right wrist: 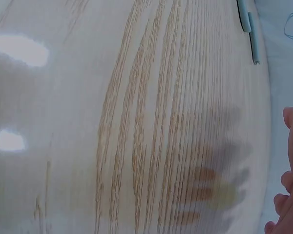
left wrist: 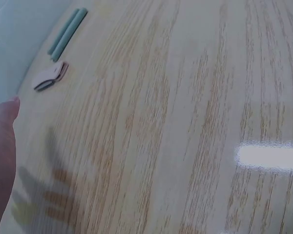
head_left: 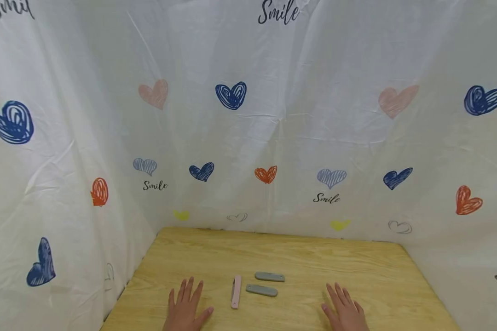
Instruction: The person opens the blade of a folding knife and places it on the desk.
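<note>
My left hand (head_left: pixel 186 309) is at the table's near side with fingers spread, holding nothing. To its right, apart from it, lies a slim pink piece (head_left: pixel 236 292) with a dark slot along one side, like a folded pocket knife. Two grey-green pieces (head_left: pixel 262 290) (head_left: pixel 270 276) of similar shape lie crosswise to the right of the pink one, one behind the other. Farther right, my right hand (head_left: pixel 344 309) has its fingers extended and holds nothing. In the left wrist view the pink piece (left wrist: pixel 51 76) lies beyond the thumb. The right wrist view shows the grey-green pieces (right wrist: pixel 249 31) at the top.
The wooden table (head_left: pixel 314 262) carries these pieces near its middle. White cloth (head_left: pixel 281 138) printed with hearts and "Smile" hangs behind it and along both sides. Glare spots and hand reflections show on the glossy tabletop in the wrist views.
</note>
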The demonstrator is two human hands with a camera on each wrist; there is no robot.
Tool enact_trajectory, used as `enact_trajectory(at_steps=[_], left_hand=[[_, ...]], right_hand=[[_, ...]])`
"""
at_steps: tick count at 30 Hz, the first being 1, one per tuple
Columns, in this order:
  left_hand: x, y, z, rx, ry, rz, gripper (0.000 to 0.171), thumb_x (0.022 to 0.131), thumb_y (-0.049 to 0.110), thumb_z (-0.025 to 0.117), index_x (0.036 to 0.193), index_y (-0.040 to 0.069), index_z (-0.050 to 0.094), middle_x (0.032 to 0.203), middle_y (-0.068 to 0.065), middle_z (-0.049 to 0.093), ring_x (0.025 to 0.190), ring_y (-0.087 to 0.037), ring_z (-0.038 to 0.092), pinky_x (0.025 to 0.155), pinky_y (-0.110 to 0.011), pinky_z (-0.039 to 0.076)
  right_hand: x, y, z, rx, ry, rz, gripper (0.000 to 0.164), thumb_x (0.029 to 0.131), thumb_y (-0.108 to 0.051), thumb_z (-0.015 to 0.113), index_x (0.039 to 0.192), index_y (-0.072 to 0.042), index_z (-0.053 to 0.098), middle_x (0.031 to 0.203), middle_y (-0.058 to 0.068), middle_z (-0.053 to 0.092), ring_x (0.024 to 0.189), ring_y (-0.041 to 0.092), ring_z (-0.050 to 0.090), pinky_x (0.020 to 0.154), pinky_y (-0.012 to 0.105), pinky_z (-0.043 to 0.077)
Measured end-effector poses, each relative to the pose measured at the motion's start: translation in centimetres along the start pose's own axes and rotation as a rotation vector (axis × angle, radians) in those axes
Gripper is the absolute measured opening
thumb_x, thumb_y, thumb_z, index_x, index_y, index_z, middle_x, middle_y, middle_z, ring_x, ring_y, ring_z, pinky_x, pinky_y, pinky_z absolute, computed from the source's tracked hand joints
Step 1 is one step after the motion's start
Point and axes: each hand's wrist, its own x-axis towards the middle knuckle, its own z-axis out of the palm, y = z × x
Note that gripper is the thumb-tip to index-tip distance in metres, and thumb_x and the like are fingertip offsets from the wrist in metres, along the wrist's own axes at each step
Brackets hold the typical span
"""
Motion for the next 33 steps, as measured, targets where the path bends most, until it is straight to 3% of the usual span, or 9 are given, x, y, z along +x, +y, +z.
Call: enact_trajectory(at_steps=[16,25,33], left_hand=[[0.7,1.3,-0.5,0.021,-0.01,0.06,0.073,0.088,0.055,0.06,0.142,0.007,0.046,0.149,-0.022,0.04,0.138,-0.044,0.032,0.106,-0.07,0.018],[1.4,2.3,0.2,-0.032,-0.064,0.047,0.077,0.087,0.055,0.061,0.144,0.006,0.043,0.152,-0.025,0.033,0.141,-0.049,0.023,0.107,-0.072,0.014],[1.8,3.5,0.8,0.04,-0.023,0.113,0.08,0.082,0.06,0.063,0.141,0.01,0.048,0.15,-0.023,0.039,0.138,-0.049,0.028,0.104,-0.074,0.016]], right_hand=[[0.8,-3.2,-0.3,0.01,0.084,-0.103,0.06,0.097,-0.044,0.052,0.146,-0.011,0.042,0.15,0.021,0.04,0.137,0.047,0.036,0.096,0.075,0.031],[1.5,-4.7,0.6,0.014,0.057,-0.145,0.063,0.094,-0.043,0.059,0.146,-0.012,0.042,0.152,0.019,0.037,0.139,0.043,0.036,0.096,0.075,0.032],[2.1,-6.1,1.2,-0.019,0.031,-0.167,0.071,0.09,-0.054,0.059,0.147,-0.016,0.041,0.152,0.014,0.039,0.14,0.041,0.035,0.102,0.074,0.027]])
